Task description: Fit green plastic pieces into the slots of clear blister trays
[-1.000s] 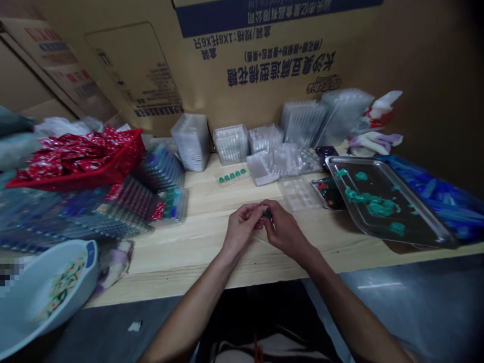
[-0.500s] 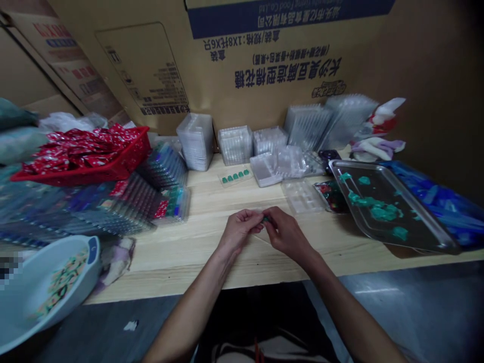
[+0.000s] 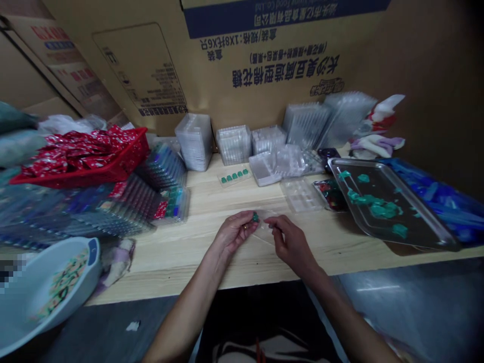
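Note:
My left hand (image 3: pixel 233 233) pinches a small green piece (image 3: pixel 255 217) between thumb and fingers, over the middle of the wooden table. My right hand (image 3: pixel 290 241) is just to the right of it, fingers curled and their tips together; whether anything tiny is in them I cannot make out. Under and between the hands lies a thin clear plastic piece (image 3: pixel 266 233), partly hidden by them. Beyond the hands, a clear strip (image 3: pixel 242 178) carries a row of several green pieces. To the right, a metal tray (image 3: pixel 368 233) holds loose green lumps (image 3: pixel 381 207).
Stacks of clear plastic trays (image 3: pixel 194 143) line the back against a large cardboard box (image 3: pixel 212 101). At left, a red basket (image 3: pixel 75 177) of red packets rests on filled clear packs (image 3: pixel 102 209). A light blue basin (image 3: pixel 22 302) sits at front left. Blue plastic bags (image 3: pixel 446 199) lie at right.
My hands have drawn apart. The right one has moved right and toward me, off the green piece, which now shows in my left fingers.

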Action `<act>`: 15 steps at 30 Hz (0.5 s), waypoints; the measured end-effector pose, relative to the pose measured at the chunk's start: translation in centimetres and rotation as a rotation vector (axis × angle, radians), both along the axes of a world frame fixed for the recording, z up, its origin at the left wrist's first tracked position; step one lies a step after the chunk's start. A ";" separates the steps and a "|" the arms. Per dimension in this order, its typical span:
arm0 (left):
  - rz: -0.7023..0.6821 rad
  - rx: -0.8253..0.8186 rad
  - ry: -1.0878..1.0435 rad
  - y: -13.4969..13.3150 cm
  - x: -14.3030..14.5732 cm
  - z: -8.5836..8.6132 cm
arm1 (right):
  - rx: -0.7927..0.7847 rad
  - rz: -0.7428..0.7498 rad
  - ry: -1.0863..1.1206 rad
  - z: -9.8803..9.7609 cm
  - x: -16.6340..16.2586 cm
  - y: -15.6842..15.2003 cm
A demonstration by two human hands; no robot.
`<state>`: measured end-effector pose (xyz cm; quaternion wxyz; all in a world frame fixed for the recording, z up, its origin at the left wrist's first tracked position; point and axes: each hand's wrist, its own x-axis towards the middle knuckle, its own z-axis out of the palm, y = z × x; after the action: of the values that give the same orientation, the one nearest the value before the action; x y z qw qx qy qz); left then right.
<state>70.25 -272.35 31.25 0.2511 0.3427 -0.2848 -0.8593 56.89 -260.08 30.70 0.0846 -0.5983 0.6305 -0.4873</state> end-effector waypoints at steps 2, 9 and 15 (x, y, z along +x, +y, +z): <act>-0.014 0.018 0.021 0.0 -0.1 -0.3 | -0.001 0.002 -0.009 0.0 0.2 0.3; 0.039 0.019 0.082 0.5 -0.7 -0.3 | -0.010 -0.025 0.061 -0.2 0.9 0.6; 0.039 0.022 0.111 0.9 -0.9 -0.4 | -0.009 -0.038 0.167 -1.3 1.7 0.6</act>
<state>69.34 -271.43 30.86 0.2795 0.3025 -0.2541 -0.8751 58.60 -259.51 29.43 0.0197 -0.6249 0.6445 -0.4401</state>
